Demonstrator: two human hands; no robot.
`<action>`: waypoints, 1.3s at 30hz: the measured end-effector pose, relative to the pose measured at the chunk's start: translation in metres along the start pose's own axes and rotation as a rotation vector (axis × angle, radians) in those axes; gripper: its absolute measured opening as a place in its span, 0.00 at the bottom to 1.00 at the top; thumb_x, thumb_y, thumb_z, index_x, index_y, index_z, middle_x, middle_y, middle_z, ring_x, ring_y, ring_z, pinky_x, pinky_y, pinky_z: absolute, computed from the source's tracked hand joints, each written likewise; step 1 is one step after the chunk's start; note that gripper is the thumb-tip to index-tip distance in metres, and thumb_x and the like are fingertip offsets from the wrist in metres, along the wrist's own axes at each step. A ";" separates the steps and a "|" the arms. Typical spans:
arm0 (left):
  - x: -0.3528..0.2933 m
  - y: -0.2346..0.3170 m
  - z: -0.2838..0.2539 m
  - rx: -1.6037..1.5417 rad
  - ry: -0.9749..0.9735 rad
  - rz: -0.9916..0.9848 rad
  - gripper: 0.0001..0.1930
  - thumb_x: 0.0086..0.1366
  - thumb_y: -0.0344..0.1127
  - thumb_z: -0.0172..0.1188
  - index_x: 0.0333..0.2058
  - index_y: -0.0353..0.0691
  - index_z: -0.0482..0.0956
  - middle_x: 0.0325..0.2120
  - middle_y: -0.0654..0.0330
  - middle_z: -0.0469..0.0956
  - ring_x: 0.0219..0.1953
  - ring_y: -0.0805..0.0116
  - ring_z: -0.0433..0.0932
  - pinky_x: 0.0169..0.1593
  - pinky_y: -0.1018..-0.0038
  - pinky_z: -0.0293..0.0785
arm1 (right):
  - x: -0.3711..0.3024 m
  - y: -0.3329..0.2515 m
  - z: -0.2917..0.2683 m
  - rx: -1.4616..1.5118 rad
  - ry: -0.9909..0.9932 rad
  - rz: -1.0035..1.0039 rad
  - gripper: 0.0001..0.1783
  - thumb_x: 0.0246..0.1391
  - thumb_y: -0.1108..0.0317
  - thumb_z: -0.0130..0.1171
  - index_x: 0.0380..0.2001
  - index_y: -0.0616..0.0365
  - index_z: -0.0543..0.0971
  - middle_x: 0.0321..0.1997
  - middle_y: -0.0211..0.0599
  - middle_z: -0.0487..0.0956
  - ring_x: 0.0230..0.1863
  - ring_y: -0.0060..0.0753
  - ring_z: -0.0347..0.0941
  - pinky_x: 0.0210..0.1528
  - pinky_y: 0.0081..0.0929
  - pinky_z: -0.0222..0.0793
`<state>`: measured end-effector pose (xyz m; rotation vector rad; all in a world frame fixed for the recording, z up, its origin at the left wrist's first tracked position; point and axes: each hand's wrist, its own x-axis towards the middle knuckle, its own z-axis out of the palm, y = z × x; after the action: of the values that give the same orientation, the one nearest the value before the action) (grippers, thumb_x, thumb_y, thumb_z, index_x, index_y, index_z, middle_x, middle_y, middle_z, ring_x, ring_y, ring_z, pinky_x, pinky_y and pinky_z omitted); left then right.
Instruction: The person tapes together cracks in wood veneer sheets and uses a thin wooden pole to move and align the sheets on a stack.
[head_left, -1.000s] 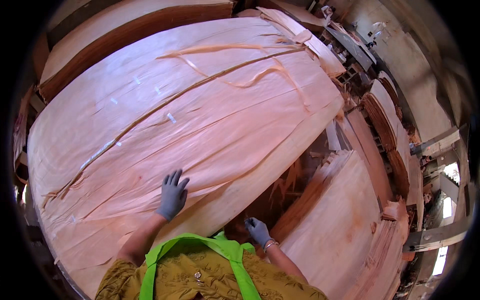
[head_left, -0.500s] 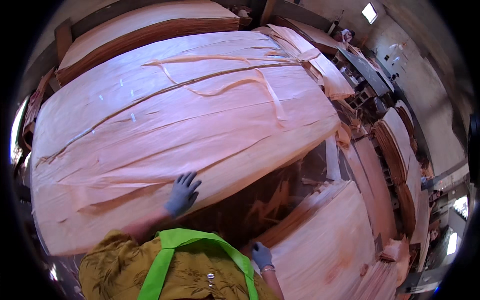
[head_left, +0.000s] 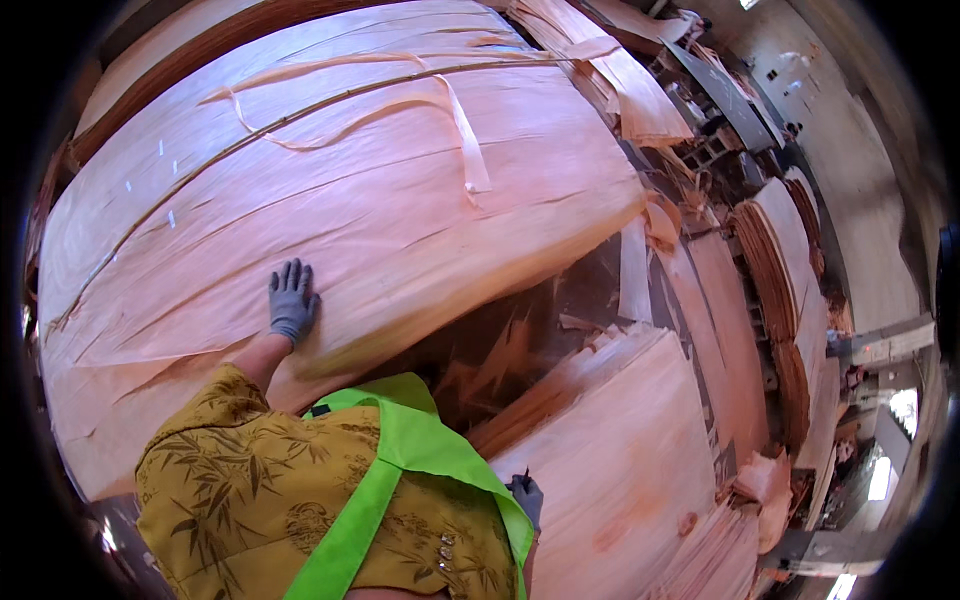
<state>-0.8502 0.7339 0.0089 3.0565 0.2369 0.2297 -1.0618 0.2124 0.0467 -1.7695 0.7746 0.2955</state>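
My left hand (head_left: 292, 303), in a grey glove, lies flat with its fingers stretched out on the top sheet of a large stack of pale wood veneer (head_left: 400, 230). My right hand (head_left: 527, 500), also gloved, is low beside my body at the edge of a smaller veneer stack (head_left: 620, 450). Its fingers are closed, and a thin dark tip sticks up from them; I cannot make out what it belongs to. Across the large sheet runs a long thin stick (head_left: 300, 112). Loose curled veneer strips (head_left: 463, 130) lie on and beside it.
Torn veneer scraps (head_left: 505, 350) litter the dark gap between the two stacks. More veneer stacks (head_left: 770, 260) stand along the right. Another stack (head_left: 150, 75) lies behind the large one. Folded veneer sheets (head_left: 640, 95) hang over its far right corner.
My left hand has moved farther onto the large sheet, away from its near edge. The view has shifted, and my body leans forward. My right hand stays low by the smaller stack.
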 end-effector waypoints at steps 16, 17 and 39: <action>0.116 0.097 -0.011 0.032 0.149 -0.154 0.20 0.51 0.41 0.57 0.44 0.43 0.70 0.51 0.54 0.64 0.54 0.56 0.60 0.60 0.55 0.48 | 0.351 -0.118 -0.078 -0.474 -0.300 -0.354 0.09 0.50 0.67 0.55 0.28 0.64 0.75 0.24 0.36 0.77 0.27 0.27 0.71 0.31 0.27 0.67; 0.133 0.131 0.005 -0.006 0.242 -0.139 0.20 0.50 0.39 0.58 0.44 0.43 0.70 0.51 0.54 0.63 0.54 0.56 0.60 0.60 0.55 0.49 | 0.371 -0.119 -0.087 -0.464 -0.325 -0.319 0.09 0.50 0.67 0.55 0.28 0.64 0.75 0.24 0.36 0.77 0.27 0.28 0.71 0.31 0.27 0.67; 0.465 0.672 0.140 -0.013 0.056 -0.208 0.33 0.58 0.52 0.47 0.58 0.39 0.57 0.61 0.48 0.51 0.63 0.51 0.48 0.63 0.53 0.38 | 0.785 -0.263 -0.427 -0.064 -0.320 -0.066 0.11 0.52 0.71 0.49 0.36 0.69 0.68 0.29 0.46 0.76 0.20 0.31 0.72 0.16 0.25 0.70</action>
<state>-0.2750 0.1370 -0.0096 2.9850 0.5497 0.3025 -0.3809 -0.4166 -0.0437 -1.7477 0.4817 0.5491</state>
